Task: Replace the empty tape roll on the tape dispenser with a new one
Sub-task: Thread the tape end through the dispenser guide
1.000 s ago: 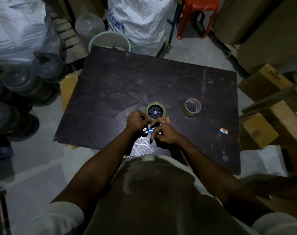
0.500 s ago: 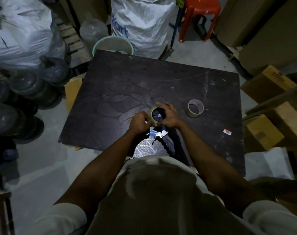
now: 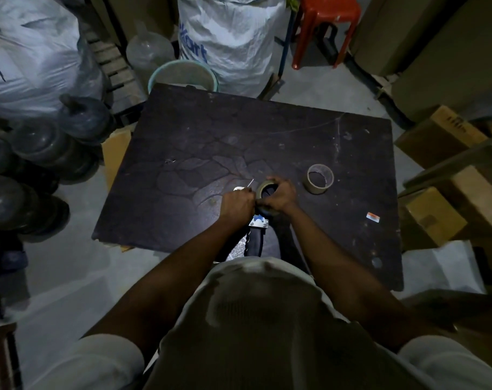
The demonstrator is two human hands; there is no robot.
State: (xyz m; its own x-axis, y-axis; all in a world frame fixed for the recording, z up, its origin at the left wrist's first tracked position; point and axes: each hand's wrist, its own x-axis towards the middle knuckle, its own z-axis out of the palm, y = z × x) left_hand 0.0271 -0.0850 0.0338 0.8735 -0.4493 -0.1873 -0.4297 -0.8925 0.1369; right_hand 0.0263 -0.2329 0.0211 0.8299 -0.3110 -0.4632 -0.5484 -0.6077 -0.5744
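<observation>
A person is leaning over a dark, scuffed, roughly square wooden tabletop point(image 3: 183, 153) in a dim storeroom, seen from above. At far left, dark round water jugs point(image 3: 28, 170) are lying clustered on the floor. Near the table's front edge, the left hand point(image 3: 236, 204) is curling closed around the front of a handheld tape dispenser point(image 3: 257, 223); a pale bit of the dispenser is showing just beyond its knuckles. The dispenser's long axis is running from near to far, its black handle point(image 3: 254, 243) pointing back toward the person's body. The right hand point(image 3: 278, 194) is gripping a tan roll of packing tape point(image 3: 263, 187) seated on the dispenser's far end, fingers draping over the rim. Right of the hands, an empty brown cardboard tape core point(image 3: 320, 178) is sitting on its flat side, apart from them. Farther right, a small orange-and-white scrap point(image 3: 372, 217) is lying flat.
</observation>
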